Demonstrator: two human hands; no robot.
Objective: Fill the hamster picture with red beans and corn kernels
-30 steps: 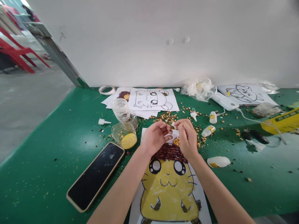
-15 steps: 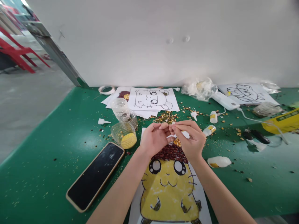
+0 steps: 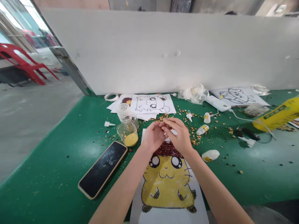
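My left hand (image 3: 153,137) is cupped with the palm turned up, its fingers loosely curled and apart from the palm. Over its fingertips reaches my right hand (image 3: 178,135), fingers stretched out and thumb apart; nothing shows in it. Both hands touch above the top of a hamster picture (image 3: 167,179) on white paper. Its body is filled in yellow, dark red beans (image 3: 168,150) cover the head, and dark pieces fill the paws and feet. My hands hide the top of the sheet. Any small seed between the fingers cannot be made out.
A phone (image 3: 102,170) and a tipped clear jar of yellow grains (image 3: 130,139) lie left. Small glue bottles (image 3: 210,155), scattered seeds, scissors (image 3: 251,134) and a yellow bag (image 3: 277,113) are right. Printed drawings (image 3: 151,104) lie before a white panel (image 3: 163,53).
My right hand has opened from a pinch, its fingers now stretched across my left fingertips. The camera view has tilted up, showing more above the white panel.
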